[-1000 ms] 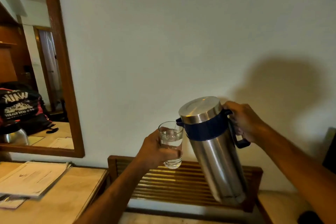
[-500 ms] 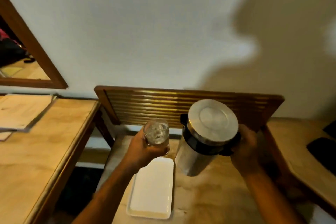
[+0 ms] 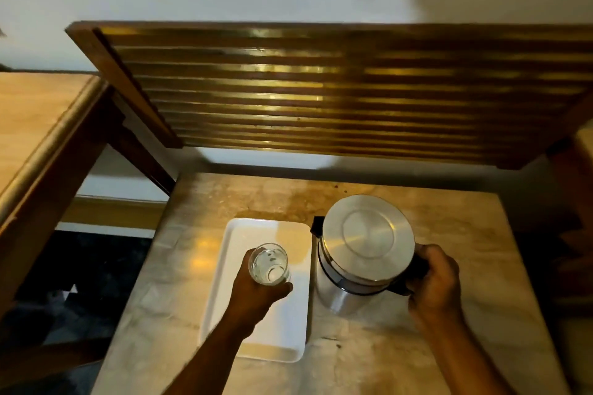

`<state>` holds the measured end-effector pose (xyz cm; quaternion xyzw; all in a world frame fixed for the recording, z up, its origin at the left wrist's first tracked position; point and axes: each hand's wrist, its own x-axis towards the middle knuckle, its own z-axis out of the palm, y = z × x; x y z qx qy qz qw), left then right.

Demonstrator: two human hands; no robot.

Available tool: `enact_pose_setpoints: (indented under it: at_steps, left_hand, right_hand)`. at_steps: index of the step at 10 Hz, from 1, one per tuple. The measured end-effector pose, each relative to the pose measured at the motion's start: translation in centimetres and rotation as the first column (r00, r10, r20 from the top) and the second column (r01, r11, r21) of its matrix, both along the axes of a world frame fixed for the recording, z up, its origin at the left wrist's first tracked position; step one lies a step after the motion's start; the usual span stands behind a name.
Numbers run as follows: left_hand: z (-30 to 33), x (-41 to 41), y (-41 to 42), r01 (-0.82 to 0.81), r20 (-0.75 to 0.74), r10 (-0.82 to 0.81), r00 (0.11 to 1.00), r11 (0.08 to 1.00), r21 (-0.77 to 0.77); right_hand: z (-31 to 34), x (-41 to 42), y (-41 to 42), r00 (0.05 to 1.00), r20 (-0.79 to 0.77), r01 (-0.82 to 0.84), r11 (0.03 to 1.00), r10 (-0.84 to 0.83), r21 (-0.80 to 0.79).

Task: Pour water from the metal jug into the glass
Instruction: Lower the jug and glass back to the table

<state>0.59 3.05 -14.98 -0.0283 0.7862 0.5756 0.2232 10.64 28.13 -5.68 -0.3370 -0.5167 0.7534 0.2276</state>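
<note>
The marble-topped table [image 3: 401, 362] carried a white tray [image 3: 224, 298]; just right of the tray stood the upright metal jug [image 3: 362, 253], lid on, seemingly being parked, the right hand [image 3: 433, 282] wrapped closed around its dark handle, while the left hand [image 3: 256, 292] gripped the water-holding glass [image 3: 269, 264] above the tray, probably for setting down

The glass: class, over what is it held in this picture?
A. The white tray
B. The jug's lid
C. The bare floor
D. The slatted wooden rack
A: the left hand holds the glass above the white tray, which lies to the left of the jug gripped by the right hand.
</note>
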Motion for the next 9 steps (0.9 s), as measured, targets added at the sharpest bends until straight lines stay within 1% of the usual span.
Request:
enact_pose_setpoints:
  at_steps: [1, 2, 3, 4, 5, 6, 7, 8, 9]
  left_hand:
    - [-2.4, 0.2, 0.3, -0.014, 0.029, 0.014, 0.999, 1.000, -0.010]
    - [-3.6, 0.4, 0.7, -0.038, 0.034, 0.038, 0.999, 0.999, -0.006]
    - [-4.4, 0.8, 0.8, -0.053, 0.004, 0.053, 0.999, 0.998, -0.021]
    - [-4.7, 1.0, 0.8, -0.034, 0.004, 0.034, 0.999, 0.999, -0.021]
    - [-5.2, 0.7, 0.9, 0.042, 0.015, -0.041, 0.999, 0.999, -0.023]
    - [-5.1, 0.7, 1.1, 0.066, -0.006, -0.066, 0.998, 0.996, -0.060]
    - [-3.8, 1.4, 0.9, 0.019, -0.008, -0.019, 1.000, 0.997, -0.076]
    - [-0.7, 1.6, 0.0, 0.062, -0.027, -0.065, 0.998, 0.992, -0.110]
    - [4.8, 1.0, -0.8, 0.073, -0.065, -0.081, 0.995, 0.991, -0.114]
  right_hand:
    - [-1.4, 0.1, -0.1, 0.999, -0.022, -0.030, 0.999, 0.029, -0.029]
    - [-1.9, 0.2, -0.1, 0.999, -0.041, -0.029, 0.999, 0.028, -0.023]
    - [-2.0, 0.2, -0.1, 0.996, -0.068, -0.049, 0.998, 0.051, 0.024]
    - [-2.2, 0.4, -0.3, 0.993, -0.093, -0.073, 0.996, 0.078, 0.056]
    - [-2.4, 0.6, -0.6, 0.990, -0.092, -0.102, 0.993, 0.108, 0.067]
    - [-2.5, 0.7, -0.5, 0.988, -0.104, -0.105, 0.991, 0.112, 0.079]
    - [-2.9, 1.1, -0.5, 0.991, -0.062, -0.111, 0.985, 0.120, 0.131]
    - [-2.6, 1.8, -0.4, 0.990, 0.019, -0.141, 0.951, 0.141, 0.274]
    - [-1.3, 3.1, -0.5, 0.975, 0.164, -0.204, 0.902, 0.151, 0.381]
